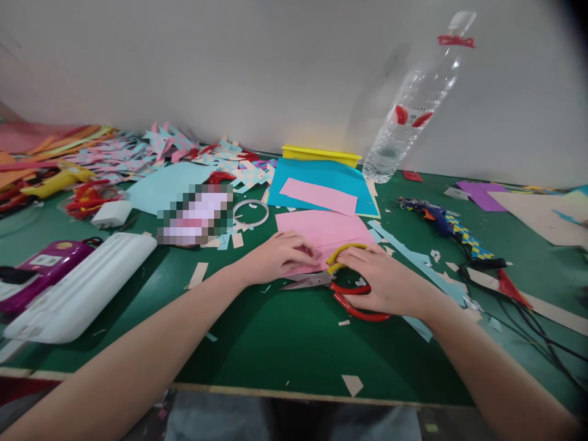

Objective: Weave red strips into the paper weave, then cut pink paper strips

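My right hand [374, 272] is closed around a pair of scissors [310, 280] with one yellow and one red handle. The scissor blades point left, spread a little apart, just in front of a sheet of pink paper [321, 229]. My left hand [282, 254] has its fingers bent together at the left part of that sheet, pressing or pinching it; the fingertips are partly hidden. Beyond it, a narrower pink paper strip [319, 195] lies on a blue sheet [287, 174].
A tilted water bottle [413, 116] stands against the wall. Left are a blurred-out phone [197, 214], a tape ring [250, 213], a long white device [87, 282] and paper scraps. Right are a glue gun [436, 217], black cables [519, 306] and light blue strips [413, 257].
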Demonstrator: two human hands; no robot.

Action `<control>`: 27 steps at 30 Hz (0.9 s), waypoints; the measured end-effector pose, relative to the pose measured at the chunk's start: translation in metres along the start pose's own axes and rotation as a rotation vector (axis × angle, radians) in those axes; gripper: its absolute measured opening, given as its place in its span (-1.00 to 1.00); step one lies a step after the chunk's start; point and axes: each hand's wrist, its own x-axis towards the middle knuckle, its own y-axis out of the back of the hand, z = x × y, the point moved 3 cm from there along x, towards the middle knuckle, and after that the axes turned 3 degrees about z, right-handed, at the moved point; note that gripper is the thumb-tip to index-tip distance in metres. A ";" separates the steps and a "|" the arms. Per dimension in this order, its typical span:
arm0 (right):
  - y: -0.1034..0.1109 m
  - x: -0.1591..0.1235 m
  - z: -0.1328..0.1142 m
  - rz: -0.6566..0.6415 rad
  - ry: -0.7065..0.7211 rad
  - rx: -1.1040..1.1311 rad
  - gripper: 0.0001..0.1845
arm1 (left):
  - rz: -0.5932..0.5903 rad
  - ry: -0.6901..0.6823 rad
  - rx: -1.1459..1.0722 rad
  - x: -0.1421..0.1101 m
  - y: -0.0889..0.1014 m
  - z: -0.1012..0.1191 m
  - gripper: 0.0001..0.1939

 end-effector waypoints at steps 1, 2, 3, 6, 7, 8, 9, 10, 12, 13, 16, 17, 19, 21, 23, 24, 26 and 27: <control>0.000 0.000 0.000 0.000 0.000 -0.002 -0.54 | -0.001 -0.001 0.003 0.000 0.000 0.000 -0.71; 0.000 -0.001 0.000 -0.001 -0.004 -0.003 -0.54 | -0.001 -0.002 0.004 0.000 0.000 0.000 -0.70; 0.001 -0.002 0.000 -0.006 -0.005 -0.001 -0.54 | 0.000 -0.003 0.002 -0.001 0.000 0.000 -0.70; 0.004 -0.006 0.004 -0.020 -0.006 0.017 -0.55 | 0.005 0.003 -0.020 0.000 0.000 0.000 -0.72; 0.006 -0.008 0.007 -0.026 -0.006 0.029 -0.55 | 0.008 0.004 -0.029 0.000 0.000 0.000 -0.73; 0.009 -0.011 0.011 -0.032 -0.009 0.042 -0.55 | 0.012 0.005 -0.038 0.000 0.000 -0.001 -0.73; 0.012 -0.014 0.016 -0.032 -0.016 0.056 -0.55 | 0.019 0.007 -0.043 0.000 0.001 -0.001 -0.73; 0.015 -0.017 0.023 -0.028 -0.023 0.069 -0.55 | 0.034 0.009 -0.038 0.000 0.003 -0.001 -0.73; 0.021 -0.023 0.037 0.026 -0.064 0.073 -0.54 | 0.082 0.017 0.016 -0.001 0.008 0.002 -0.75; 0.024 -0.026 0.045 0.074 -0.097 0.055 -0.52 | 0.102 0.024 0.070 -0.003 0.012 0.004 -0.76; 0.029 -0.032 0.069 0.275 -0.235 -0.098 -0.48 | 0.101 0.038 0.262 -0.007 0.024 0.011 -0.68; 0.029 -0.033 0.076 0.349 -0.282 -0.175 -0.49 | 0.089 0.036 0.302 -0.008 0.028 0.014 -0.64; 0.027 -0.033 0.086 0.461 -0.350 -0.310 -0.50 | 0.022 0.055 0.331 -0.010 0.031 0.016 -0.58; 0.024 -0.033 0.091 0.514 -0.372 -0.376 -0.50 | -0.051 0.089 0.289 -0.011 0.032 0.016 -0.58; 0.022 -0.031 0.093 0.528 -0.365 -0.389 -0.49 | -0.094 0.130 0.197 -0.010 0.030 0.016 -0.62; 0.021 -0.031 0.093 0.530 -0.358 -0.389 -0.49 | -0.103 0.148 0.144 -0.010 0.029 0.016 -0.64; 0.021 -0.030 0.091 0.543 -0.348 -0.392 -0.49 | -0.120 0.175 0.037 -0.009 0.028 0.017 -0.69; 0.021 -0.030 0.090 0.556 -0.347 -0.395 -0.50 | -0.128 0.188 -0.012 -0.009 0.028 0.018 -0.72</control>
